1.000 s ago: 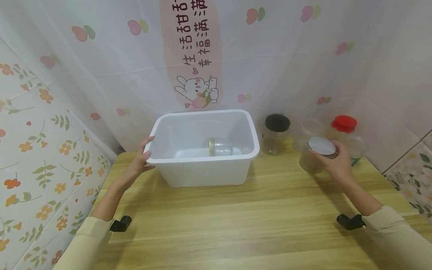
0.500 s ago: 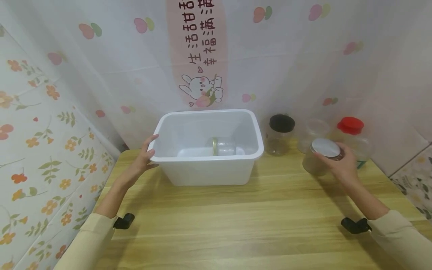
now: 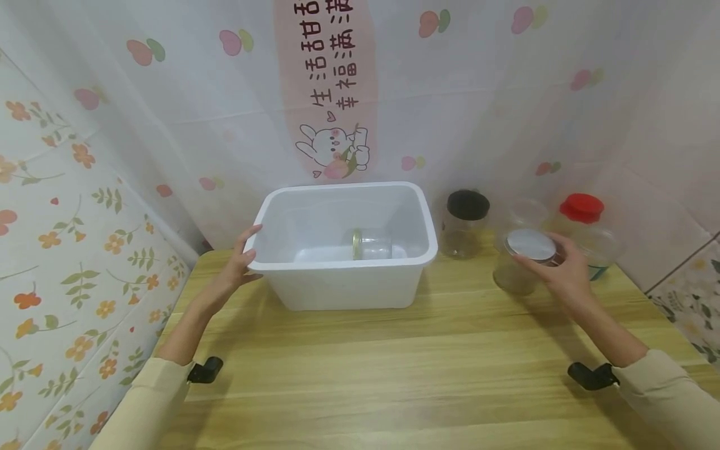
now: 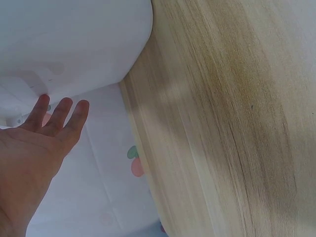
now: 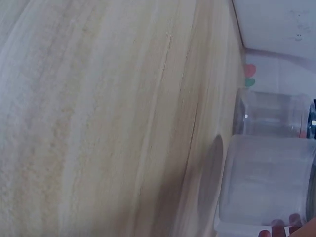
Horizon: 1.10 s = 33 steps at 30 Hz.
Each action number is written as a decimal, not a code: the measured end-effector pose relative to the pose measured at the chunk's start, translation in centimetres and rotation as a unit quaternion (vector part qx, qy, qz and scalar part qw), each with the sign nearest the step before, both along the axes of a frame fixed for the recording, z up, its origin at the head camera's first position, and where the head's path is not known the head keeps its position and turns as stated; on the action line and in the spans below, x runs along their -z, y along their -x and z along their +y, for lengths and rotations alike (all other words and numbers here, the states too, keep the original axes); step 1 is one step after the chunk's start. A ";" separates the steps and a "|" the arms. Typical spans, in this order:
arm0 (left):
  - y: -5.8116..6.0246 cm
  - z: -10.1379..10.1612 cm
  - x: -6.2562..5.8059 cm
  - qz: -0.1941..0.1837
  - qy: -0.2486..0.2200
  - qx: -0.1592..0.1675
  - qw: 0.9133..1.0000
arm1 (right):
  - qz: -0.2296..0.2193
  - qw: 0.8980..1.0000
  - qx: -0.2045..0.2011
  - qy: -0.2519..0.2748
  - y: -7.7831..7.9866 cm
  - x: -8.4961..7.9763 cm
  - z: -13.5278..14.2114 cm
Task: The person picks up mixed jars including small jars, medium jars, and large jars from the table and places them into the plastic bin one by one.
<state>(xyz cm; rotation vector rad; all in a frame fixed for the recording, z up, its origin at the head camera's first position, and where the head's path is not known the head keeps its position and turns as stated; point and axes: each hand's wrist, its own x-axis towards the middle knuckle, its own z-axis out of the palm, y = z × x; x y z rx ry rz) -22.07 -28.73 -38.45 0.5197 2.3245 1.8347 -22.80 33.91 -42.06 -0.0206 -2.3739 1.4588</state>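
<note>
As R fingers [image 3: 565,242] clasp jar [image 3: 514,275], L fingers [image 4: 75,121] tub [image 3: 343,290], inner jar [image 3: 374,244] head-cam only

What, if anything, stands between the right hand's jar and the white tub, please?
The black-lidded jar stands in the gap, toward the back; in front of it, only the tub's right wall visibly blocks the silver-lidded jar.

At the upper centre of the head view, 2 columns of dark red Chinese characters [image 3: 315,64] are printed on the pink panel [image 3: 365,81] of the patterned sheet [image 3: 478,106]. From bottom to top, 生活甜甜 is read in the left column and 幸福满满 in the right; the last character of each is cut by the frame's upper edge. Faint marks on the white tub [image 4: 84,44], at the left of the left wrist view, cannot be made out.
</note>
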 end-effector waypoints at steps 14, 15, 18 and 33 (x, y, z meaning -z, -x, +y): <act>-0.1 0.0 -0.3 -0.003 0.000 -0.003 1.000 | 0.009 0.999 -0.026 -0.021 0.0 -0.8 -2.1; -0.1 0.0 -0.3 -0.002 0.002 -0.004 1.000 | 0.011 0.999 -0.029 -0.019 0.0 -0.9 -2.2; -0.1 -0.1 -0.4 0.005 0.006 -0.004 1.000 | 0.016 0.999 -0.042 -0.011 0.0 -1.1 -2.7; 0.0 -1.4 -1.0 0.021 -0.018 0.037 0.999 | 0.000 0.995 -0.098 -0.014 -0.5 -1.8 -4.6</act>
